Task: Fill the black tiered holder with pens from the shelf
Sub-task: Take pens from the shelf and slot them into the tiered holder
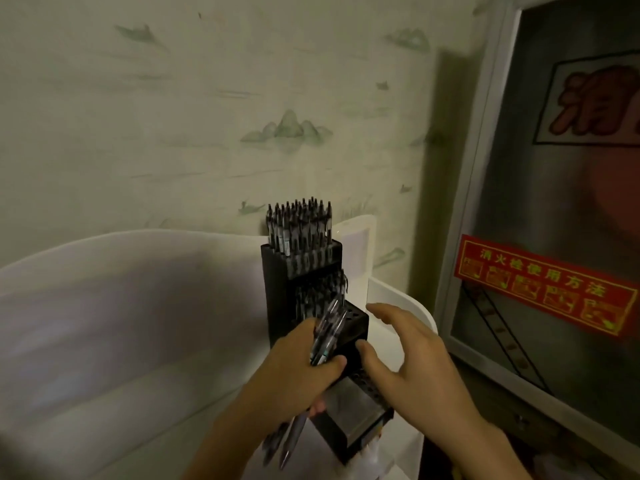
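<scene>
Right of holder: I see a fire-hydrant cabinet (568,202).
Left hand (298,368): fingers closed around a pen bundle (327,337) against the black tiered holder (304,271).
Right hand (412,355): fingers spread, empty.

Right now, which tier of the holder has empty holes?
The third tier down, beside the left hand: open holes show on top. The top tier and second tier are packed with pens.

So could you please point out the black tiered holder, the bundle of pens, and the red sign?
black tiered holder (277,289): head view, its left side wall.
bundle of pens (327,336): head view, mid-barrel above the left hand.
red sign (543,284): head view, its centre.
</scene>
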{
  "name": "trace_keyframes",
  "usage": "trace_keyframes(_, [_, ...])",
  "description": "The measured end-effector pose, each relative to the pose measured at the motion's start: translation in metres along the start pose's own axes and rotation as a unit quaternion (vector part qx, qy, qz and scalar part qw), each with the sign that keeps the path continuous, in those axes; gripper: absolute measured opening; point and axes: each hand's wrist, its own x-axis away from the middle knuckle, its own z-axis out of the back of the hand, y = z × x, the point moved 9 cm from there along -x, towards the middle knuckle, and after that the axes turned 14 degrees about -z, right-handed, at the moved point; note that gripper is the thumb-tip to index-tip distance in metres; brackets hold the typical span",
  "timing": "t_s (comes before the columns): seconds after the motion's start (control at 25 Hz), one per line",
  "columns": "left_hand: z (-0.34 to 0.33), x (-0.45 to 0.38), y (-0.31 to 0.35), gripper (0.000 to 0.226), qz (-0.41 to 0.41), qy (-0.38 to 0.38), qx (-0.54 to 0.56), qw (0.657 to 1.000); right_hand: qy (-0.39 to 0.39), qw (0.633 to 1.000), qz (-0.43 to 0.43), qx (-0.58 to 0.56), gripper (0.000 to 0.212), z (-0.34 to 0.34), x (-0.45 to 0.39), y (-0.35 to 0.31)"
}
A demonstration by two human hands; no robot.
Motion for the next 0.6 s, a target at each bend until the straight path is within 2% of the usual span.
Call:
trace_keyframes(0.08, [-0.003,-0.023,-0.014,0.017,0.013,0.010,0.008,1.000,0.008,0.996,-0.013,-0.093,0.011,-0.005,-0.025,0.014])
trace_keyframes(0.12, [-0.005,-0.032,-0.021,0.017,0.019,0.015,0.001,1.000,0.005,0.988,-0.030,-0.151,0.011,-0.008,-0.034,0.022])
trace_keyframes(0.2, [-0.010,-0.046,-0.028,0.018,0.009,0.017,-0.043,0.999,-0.028,0.970,-0.068,-0.233,0.024,-0.019,-0.049,0.033])
trace_keyframes(0.4, [-0.021,-0.073,-0.040,0.019,0.035,0.025,-0.047,0.998,-0.127,0.922,-0.147,-0.335,0.020,-0.051,-0.083,0.050])
trace_keyframes(0.52, [-0.021,-0.082,-0.042,0.017,0.039,0.033,-0.086,0.995,-0.178,0.895,-0.162,-0.375,0.025,-0.057,-0.098,0.055])
trace_keyframes(0.6, [-0.019,-0.087,-0.044,0.016,0.053,0.051,-0.070,0.995,-0.206,0.877,-0.174,-0.397,0.027,-0.059,-0.108,0.055])
